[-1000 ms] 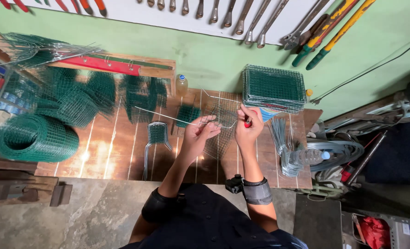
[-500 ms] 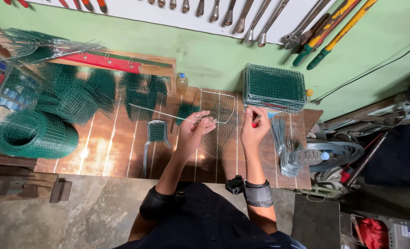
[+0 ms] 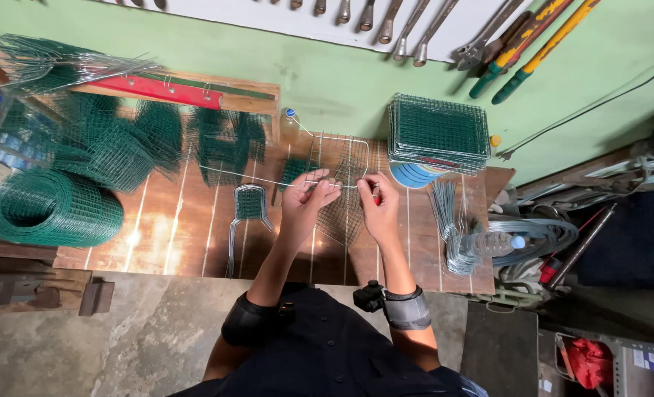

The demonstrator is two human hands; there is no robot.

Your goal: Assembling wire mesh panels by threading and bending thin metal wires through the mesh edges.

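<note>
At the far left of the brown wooden workbench (image 3: 158,242) lies a thick roll of green wire mesh (image 3: 51,209) on its side, and behind it there are loose, curled pieces of the same green mesh (image 3: 121,147) heaped near a red flat bar (image 3: 161,90) at the wall. A little more to the right, a small bent wire frame with a green mesh top (image 3: 247,209) rests on the boards, just beside the person's left forearm. The left hand (image 3: 305,202) is above the middle of the bench; its thumb and first fingers are pressed together and pinch a long thin bare metal wire (image 3: 257,179), which runs to the left from the hand. This wire lies along the edge of a rectangular panel of grey wire mesh (image 3: 339,184), held over the bench between both hands. The right hand (image 3: 377,209) is close to the left one; its fingers are curled together around a small tool with a red handle (image 3: 375,195) at the panel edge, but the tool tip is too small to see. Further right, a neat stack of green mesh panels (image 3: 437,132) stands on a blue round container (image 3: 414,175). A bundle of bent grey wires (image 3: 456,228) lies near the right edge, beside a clear plastic bottle (image 3: 492,244).
</note>
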